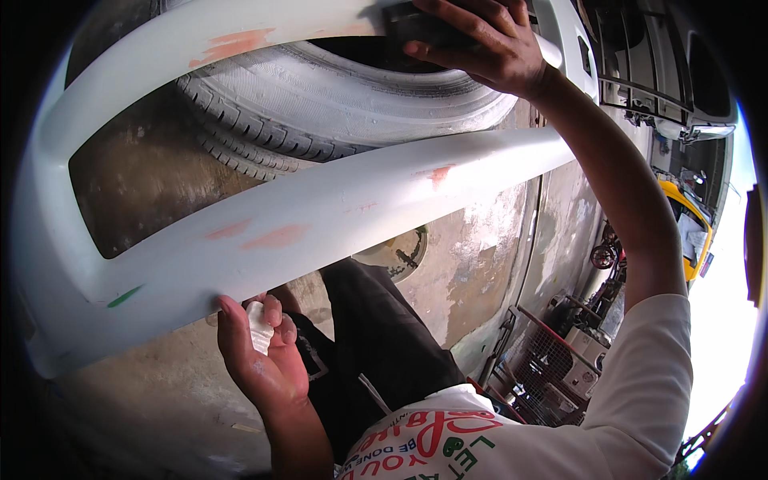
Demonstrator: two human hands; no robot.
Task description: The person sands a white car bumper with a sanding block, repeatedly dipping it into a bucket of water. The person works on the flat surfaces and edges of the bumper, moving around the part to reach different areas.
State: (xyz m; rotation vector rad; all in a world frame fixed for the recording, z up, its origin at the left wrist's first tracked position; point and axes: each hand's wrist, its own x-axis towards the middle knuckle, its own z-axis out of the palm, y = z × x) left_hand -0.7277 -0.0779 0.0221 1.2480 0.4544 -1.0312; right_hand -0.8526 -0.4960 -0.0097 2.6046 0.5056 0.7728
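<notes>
In the head view, the bumper's [352, 200] upper bar runs past the top border. The right hand [504, 50] spreads its bent fingers over a dark block [412, 30] on that bar (its outline is murky, partly covered). The left hand [268, 360], half curled, holds a white wad [259, 328], fingers partly hiding it, thumb at the bumper's lower edge. Between the bars, a tyre [320, 96] narrows the opening; its left end is wider.
</notes>
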